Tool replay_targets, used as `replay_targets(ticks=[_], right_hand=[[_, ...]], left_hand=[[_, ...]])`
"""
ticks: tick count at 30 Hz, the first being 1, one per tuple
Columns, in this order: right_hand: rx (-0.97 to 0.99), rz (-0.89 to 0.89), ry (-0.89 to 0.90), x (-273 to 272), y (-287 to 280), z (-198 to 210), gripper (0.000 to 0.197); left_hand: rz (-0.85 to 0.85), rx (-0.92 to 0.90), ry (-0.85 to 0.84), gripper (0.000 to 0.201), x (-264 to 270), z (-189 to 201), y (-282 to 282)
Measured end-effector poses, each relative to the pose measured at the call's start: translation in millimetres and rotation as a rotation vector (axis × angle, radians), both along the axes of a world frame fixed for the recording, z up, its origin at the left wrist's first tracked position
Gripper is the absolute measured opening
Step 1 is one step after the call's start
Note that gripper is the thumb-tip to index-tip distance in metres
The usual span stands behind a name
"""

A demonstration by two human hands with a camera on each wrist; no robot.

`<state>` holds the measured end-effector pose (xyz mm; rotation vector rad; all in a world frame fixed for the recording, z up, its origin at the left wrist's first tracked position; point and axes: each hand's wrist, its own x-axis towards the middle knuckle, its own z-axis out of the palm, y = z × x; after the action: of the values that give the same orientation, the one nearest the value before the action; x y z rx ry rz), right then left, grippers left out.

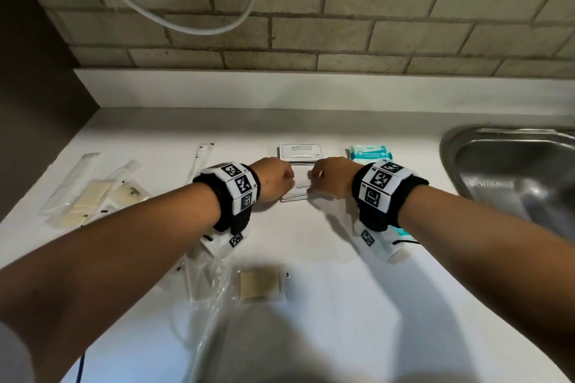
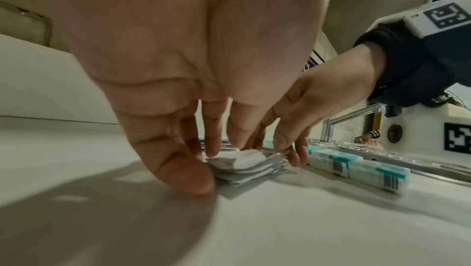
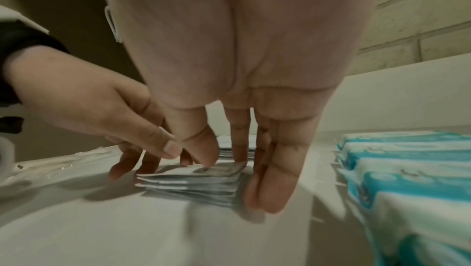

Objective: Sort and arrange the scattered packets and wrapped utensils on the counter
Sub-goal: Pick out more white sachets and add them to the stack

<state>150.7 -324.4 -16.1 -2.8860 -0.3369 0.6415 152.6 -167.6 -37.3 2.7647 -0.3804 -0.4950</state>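
A stack of white toothpaste packets (image 1: 299, 189) lies mid-counter. My left hand (image 1: 275, 179) and right hand (image 1: 329, 177) flank it. In the left wrist view, my left hand (image 2: 219, 153) has straight fingers down against the left side of the stack (image 2: 249, 167), thumb tip on top. In the right wrist view, my right hand (image 3: 237, 169) sets straight fingers against the right side of the stack (image 3: 193, 183), thumb on the top packet. Shampoo packets (image 1: 300, 151) lie just behind. Teal tissue packs (image 1: 370, 154) lie to the right.
A steel sink (image 1: 451, 146) is at the far right, its tap (image 2: 351, 115) behind. Clear-wrapped utensils (image 1: 71, 183) and beige packets (image 1: 90, 196) lie at the left. Another beige packet (image 1: 259, 284) and clear wrappers (image 1: 202, 283) lie near the front. A white cable (image 1: 199, 25) hangs over the tiled wall.
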Motion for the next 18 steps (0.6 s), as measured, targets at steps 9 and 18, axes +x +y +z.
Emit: replay_targets(ticks=[9,18], right_hand=[[-0.070,0.145,-0.030,-1.0,5.5,-3.3,0.045],[-0.061,0.077,-0.070,15.4,5.5,-16.2,0.034]], left_hand=[[-0.042,0.112,-0.016,0.060,4.4,-2.0,-7.6],[-0.005,0.092,-0.053,0.040,14.6,-4.9,-11.3]])
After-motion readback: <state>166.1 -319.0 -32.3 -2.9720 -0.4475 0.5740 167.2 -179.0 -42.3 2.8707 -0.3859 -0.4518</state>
